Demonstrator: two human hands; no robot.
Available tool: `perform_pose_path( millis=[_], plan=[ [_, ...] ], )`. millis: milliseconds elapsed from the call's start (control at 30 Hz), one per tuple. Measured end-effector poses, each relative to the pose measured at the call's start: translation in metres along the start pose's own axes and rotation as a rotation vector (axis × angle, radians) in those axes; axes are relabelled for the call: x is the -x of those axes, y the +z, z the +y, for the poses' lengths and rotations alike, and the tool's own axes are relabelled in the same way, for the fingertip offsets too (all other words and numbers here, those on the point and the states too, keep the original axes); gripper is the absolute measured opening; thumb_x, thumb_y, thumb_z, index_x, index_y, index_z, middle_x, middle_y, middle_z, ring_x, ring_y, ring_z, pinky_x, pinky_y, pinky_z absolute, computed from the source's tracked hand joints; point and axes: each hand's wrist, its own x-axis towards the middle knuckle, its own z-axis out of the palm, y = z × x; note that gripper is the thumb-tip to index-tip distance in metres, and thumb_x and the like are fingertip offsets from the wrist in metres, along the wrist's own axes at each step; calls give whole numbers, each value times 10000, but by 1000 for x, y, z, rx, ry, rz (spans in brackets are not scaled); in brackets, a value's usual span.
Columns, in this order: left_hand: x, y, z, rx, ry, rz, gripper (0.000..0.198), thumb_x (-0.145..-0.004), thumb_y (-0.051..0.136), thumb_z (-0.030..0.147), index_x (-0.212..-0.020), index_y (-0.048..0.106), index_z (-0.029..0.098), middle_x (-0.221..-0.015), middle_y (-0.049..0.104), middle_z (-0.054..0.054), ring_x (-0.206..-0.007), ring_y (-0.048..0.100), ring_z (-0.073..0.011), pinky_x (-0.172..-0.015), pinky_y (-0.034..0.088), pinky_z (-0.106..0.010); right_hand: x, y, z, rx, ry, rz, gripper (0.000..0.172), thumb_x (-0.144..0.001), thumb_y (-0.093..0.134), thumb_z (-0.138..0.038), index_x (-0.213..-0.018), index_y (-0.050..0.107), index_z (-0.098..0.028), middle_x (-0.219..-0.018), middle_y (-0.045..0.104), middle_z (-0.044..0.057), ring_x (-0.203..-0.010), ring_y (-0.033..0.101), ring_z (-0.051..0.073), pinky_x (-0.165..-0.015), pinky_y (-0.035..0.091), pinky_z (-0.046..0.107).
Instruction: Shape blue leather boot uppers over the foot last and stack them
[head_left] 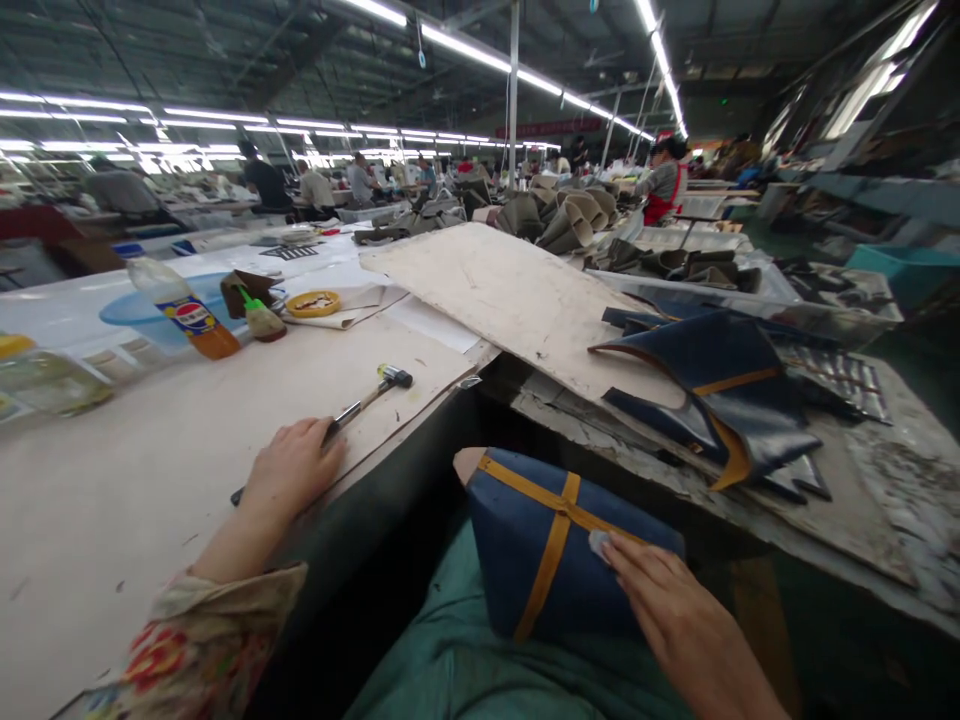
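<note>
On the table at the left, my left hand (289, 468) is closed over the handle of a hammer (386, 380). The hammer lies on the pale work surface, its dark-tipped head pointing away from me. Over my lap rests a dark blue leather piece (517, 540) crossed by two yellow-brown strips, with a pale tan tip at its far left corner. My right hand (667, 590) grips the right side of this piece, fingers over its top. Something small and whitish (598, 543) shows at the fingertips; I cannot tell what it is. The right thumb is hidden.
A drink bottle (184, 310), a glue brush bottle (261, 315), a yellow dish (313, 303) and a blue basin (127, 308) stand at the left back. A pale board (487, 280) lies ahead. More blue leather pieces (720, 360) are piled at the right.
</note>
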Motion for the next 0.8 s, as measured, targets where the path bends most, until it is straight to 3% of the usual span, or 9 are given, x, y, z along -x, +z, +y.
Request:
perform_pose_path(
  millis=[100, 233, 300, 400, 533, 600, 700, 800],
  plan=[
    [-10, 12, -19, -9, -111, -131, 523, -876, 304, 433, -1221, 512, 99, -1192, 556, -195, -1084, 515, -354, -878, 425, -450, 7, -3, -2, -19, 52, -1, 351, -913, 378, -184, -1204, 573, -186, -1182, 631, 30, -1033, 580, 180, -856, 509, 309],
    [-21, 8, -8, 15, -98, -143, 478, -865, 282, 460, -956, 600, 116, -991, 613, -189, -917, 585, -332, -768, 453, -411, 7, -4, -8, -38, 126, -44, 351, -913, 376, -151, -1198, 581, -171, -1183, 628, 41, -1050, 572, 181, -894, 506, 330],
    [-15, -1, 8, 110, -71, -170, 442, -846, 302, 489, -859, 589, 152, -869, 632, -136, -812, 605, -293, -707, 455, -369, 10, -4, -10, -35, 151, -49, 355, -912, 380, -144, -1205, 578, -171, -1192, 622, 42, -1050, 570, 184, -897, 509, 341],
    [20, -12, 45, 470, 8, -270, 408, -824, 330, 539, -793, 551, 197, -669, 578, -28, -671, 572, -209, -632, 437, -295, 20, -3, -13, -16, 177, -41, 363, -909, 393, -157, -1230, 562, -176, -1201, 618, 40, -1036, 572, 196, -876, 523, 357],
    [82, -16, 101, 878, 123, -679, 448, -799, 402, 620, -796, 543, 194, -588, 457, 41, -528, 431, -123, -491, 365, -226, 31, -4, -16, -14, 204, -3, 366, -911, 390, -163, -1238, 554, -173, -1218, 610, 38, -1036, 572, 195, -872, 525, 350],
    [100, -18, 121, 983, 153, -795, 456, -786, 439, 633, -786, 534, 187, -616, 449, 43, -543, 410, -109, -480, 347, -209, 31, -5, -17, -24, 217, 14, 362, -915, 388, -168, -1236, 555, -177, -1215, 613, 38, -1043, 570, 189, -879, 521, 339],
    [107, -24, 137, 1052, 168, -795, 466, -841, 364, 625, -873, 535, 192, -658, 461, 40, -561, 408, -105, -504, 358, -207, 29, -7, -18, -45, 224, 26, 359, -918, 381, -164, -1226, 564, -191, -1204, 621, 34, -1039, 576, 186, -893, 513, 342],
    [102, -26, 142, 939, 260, -770, 406, -886, 342, 560, -904, 541, 207, -723, 535, 21, -628, 479, -124, -596, 401, -224, 28, -8, -19, -67, 244, 46, 357, -918, 374, -157, -1207, 580, -201, -1194, 627, 35, -1037, 581, 189, -892, 514, 344]
  ],
)
